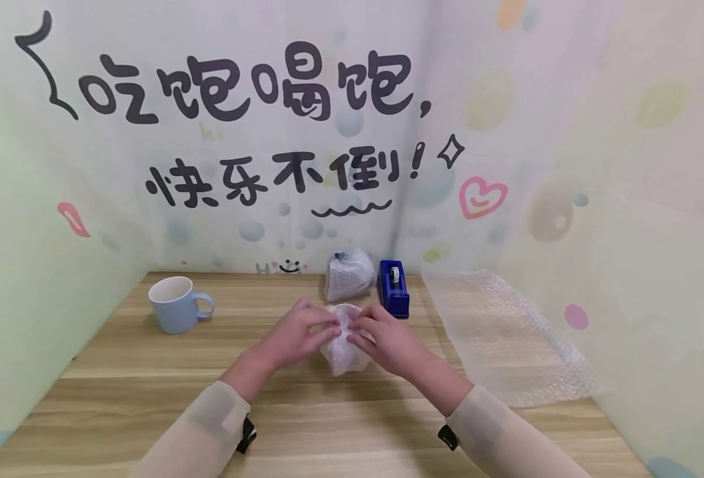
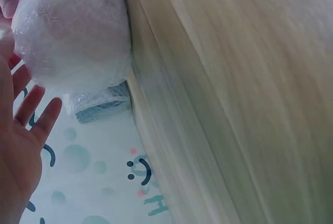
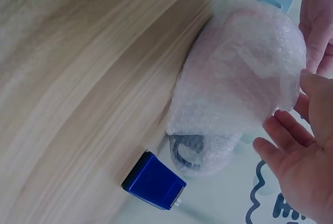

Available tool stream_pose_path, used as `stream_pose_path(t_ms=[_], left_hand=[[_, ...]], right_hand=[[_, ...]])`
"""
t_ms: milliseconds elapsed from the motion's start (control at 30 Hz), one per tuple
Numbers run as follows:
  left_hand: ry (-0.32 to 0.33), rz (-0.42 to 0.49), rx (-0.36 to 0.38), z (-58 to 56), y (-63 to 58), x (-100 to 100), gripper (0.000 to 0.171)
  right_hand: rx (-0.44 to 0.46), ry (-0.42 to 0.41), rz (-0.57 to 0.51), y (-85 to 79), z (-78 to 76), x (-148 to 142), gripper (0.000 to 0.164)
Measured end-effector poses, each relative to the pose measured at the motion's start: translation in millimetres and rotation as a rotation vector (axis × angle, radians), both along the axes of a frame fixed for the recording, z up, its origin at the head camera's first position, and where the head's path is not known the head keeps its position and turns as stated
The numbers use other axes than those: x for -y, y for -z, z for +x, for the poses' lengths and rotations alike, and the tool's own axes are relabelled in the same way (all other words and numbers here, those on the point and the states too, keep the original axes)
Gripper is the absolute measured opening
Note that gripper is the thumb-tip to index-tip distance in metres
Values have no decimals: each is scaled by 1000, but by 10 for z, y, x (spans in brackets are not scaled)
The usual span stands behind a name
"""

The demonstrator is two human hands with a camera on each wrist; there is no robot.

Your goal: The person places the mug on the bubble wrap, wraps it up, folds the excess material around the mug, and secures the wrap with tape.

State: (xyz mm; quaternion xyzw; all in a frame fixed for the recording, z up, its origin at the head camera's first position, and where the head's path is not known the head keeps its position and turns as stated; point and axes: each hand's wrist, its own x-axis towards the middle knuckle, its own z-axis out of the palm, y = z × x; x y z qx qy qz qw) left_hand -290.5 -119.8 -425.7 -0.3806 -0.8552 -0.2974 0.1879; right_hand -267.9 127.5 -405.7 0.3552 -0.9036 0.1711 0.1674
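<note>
A bubble-wrapped bundle point(image 1: 344, 355), rounded and whitish with a faint pink tint, stands on the table in front of me. What is inside is hidden by the layers of wrap. My left hand point(image 1: 304, 332) pinches the wrap at the top of the bundle from the left. From the other side my right hand point(image 1: 392, 340) pinches it too, thumb and forefinger close to the left fingertips. In the right wrist view the bundle point(image 3: 244, 73) has a smooth, rounded side, and the right hand's point(image 3: 307, 151) other fingers are spread loosely beside it.
Behind the bundle sits another bubble-wrapped item point(image 1: 350, 275), with a dark part showing through. A blue tape dispenser point(image 1: 394, 292) stands to its right. A sheet of bubble wrap point(image 1: 507, 338) covers the table's right side. At the back left is a light blue mug point(image 1: 177, 312).
</note>
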Motion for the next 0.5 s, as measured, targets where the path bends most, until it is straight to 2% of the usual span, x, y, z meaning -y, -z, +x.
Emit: stream_pose_path(t_ms=[67, 133, 200, 367, 500], left_hand=[[-5, -47, -91, 2, 9, 10, 22], [-14, -97, -135, 14, 7, 19, 26], [-12, -141, -126, 30, -7, 22, 29], [16, -202, -40, 58, -77, 4, 34], [23, -184, -12, 50, -101, -11, 31]], right_hand=[[27, 13, 20, -2, 0, 4, 22], [71, 38, 34, -7, 1, 12, 25], [137, 75, 48, -16, 3, 20, 31], [308, 126, 55, -31, -15, 32, 46], [350, 97, 28, -33, -58, 29, 44]])
